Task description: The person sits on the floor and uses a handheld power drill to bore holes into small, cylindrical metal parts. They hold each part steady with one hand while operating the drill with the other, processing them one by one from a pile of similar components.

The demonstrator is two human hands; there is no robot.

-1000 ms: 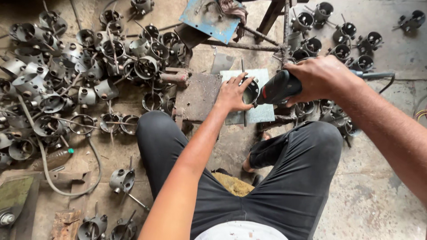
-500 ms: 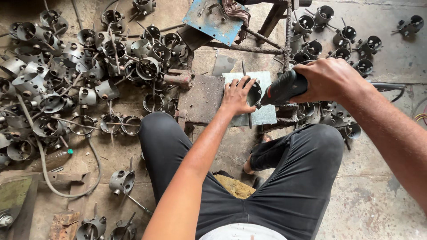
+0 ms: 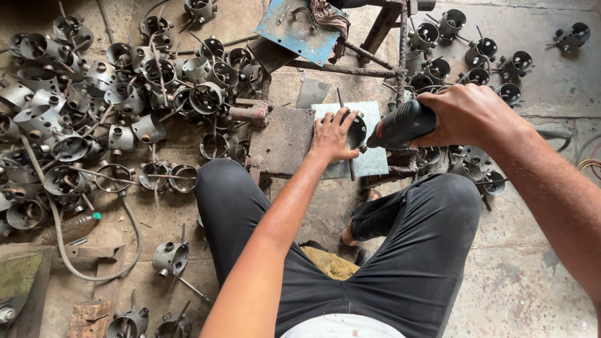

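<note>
The right hand's grip (image 3: 466,116) is closed around a black power tool (image 3: 400,125), nose pointing left at the round metal cup (image 3: 357,130) pinned under the left hand (image 3: 332,134).

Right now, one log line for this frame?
left hand: steadies round grey metal cup part on flat steel plate | right hand: grips black power tool, tip at part

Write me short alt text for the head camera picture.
Seen from above, a seated person's left hand steadies a round metal cup on a metal plate while the right hand holds a black power tool against it. Heaps of similar metal cups cover the floor.
</note>
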